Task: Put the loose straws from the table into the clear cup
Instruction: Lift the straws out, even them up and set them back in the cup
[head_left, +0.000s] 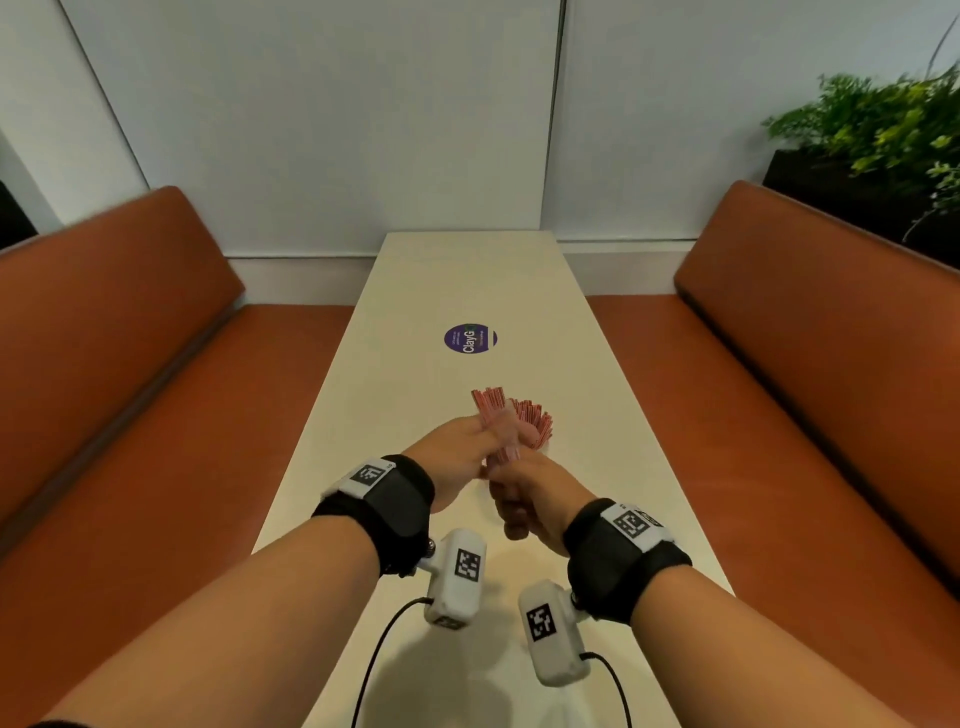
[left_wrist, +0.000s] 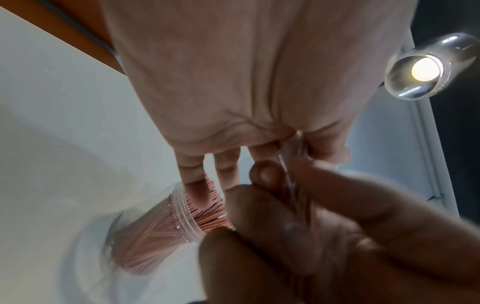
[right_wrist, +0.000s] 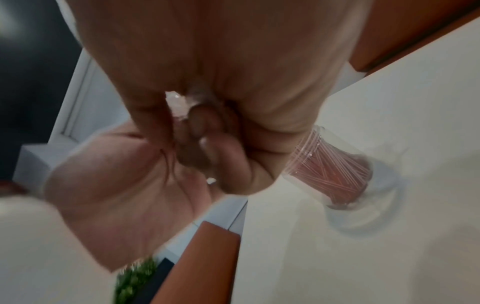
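Presently the straws (head_left: 488, 415) form a thin pink bundle held above the table (head_left: 415, 291), both hands closed round it over the table's near half. A second mass of straws already stands in the cup (left_wrist: 166, 226), which sits upright on the table just beyond and below the hands.

Left hand (head_left: 457, 457): thumb and forefinger pinch the bundle near its upper part; the other fingers (left_wrist: 194, 174) hang fairly straight, one tip touching the straw ends at the cup's mouth. Right hand (head_left: 530, 499): fingers curled tight round the bundle's lower end, seen in the right wrist view as a closed fist with something clear or pale, blurred, showing between thumb and fingers.

Judgement on handling: the straws look very light, thin and smooth, liable to slip and fan out if the pinch slackens, and to kink if squeezed hard. Best held mid-length as one gathered bunch and fed in end first.

The cup appears light and nearly full, so easily tipped.

A round purple sticker (head_left: 470, 339) lies further up the table; orange benches (head_left: 130, 364) flank it.
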